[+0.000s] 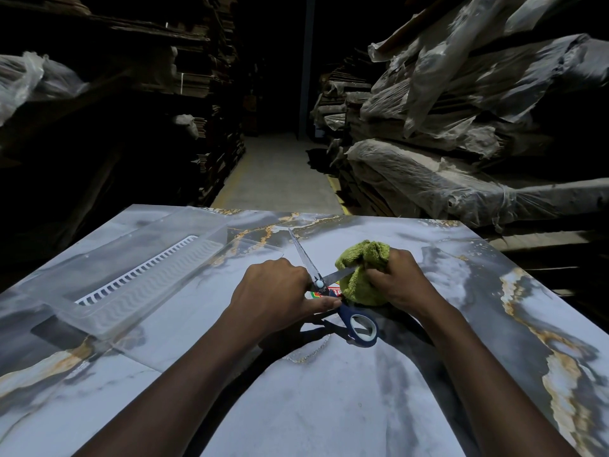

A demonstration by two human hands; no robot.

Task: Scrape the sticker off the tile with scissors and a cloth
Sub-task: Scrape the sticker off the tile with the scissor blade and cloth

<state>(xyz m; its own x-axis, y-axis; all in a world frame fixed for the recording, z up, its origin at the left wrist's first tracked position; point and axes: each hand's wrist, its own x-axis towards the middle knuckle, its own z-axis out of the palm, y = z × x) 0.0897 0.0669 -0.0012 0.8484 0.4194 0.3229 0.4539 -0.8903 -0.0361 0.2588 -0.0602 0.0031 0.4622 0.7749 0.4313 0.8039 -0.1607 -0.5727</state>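
**Scissors and cloth meet over the sticker**

Head view: a large glossy tile point(329, 407) with a grey marble pattern and gold veins fills the lower half of the picture. Both forearms reach in from the bottom edge. The left hand point(273, 291) grips the scissors point(319, 284) near the pivot, fingers curled over the metal and thumb stretched along the tile toward the blue handle loop. The blades stand wide apart: one points away up the tile, the other runs right into the green cloth point(359, 268). The right hand point(398, 282) holds that cloth bunched tight, fingers curled round it, and presses it down on the tile. The sticker point(324, 291) lies on the tile just below the pivot, between the two hands, mostly covered. A strip of red, white and green shows, with red lettering too cut off to read. Small print on the blade by the pivot is too fine to make out.

To the left a clear plastic tray point(99, 311) with a white slotted insert sits on the tile. Beyond it, dark stacks of cardboard point(197, 94) and plastic-wrapped stacks point(461, 103) flank a concrete aisle point(276, 173).
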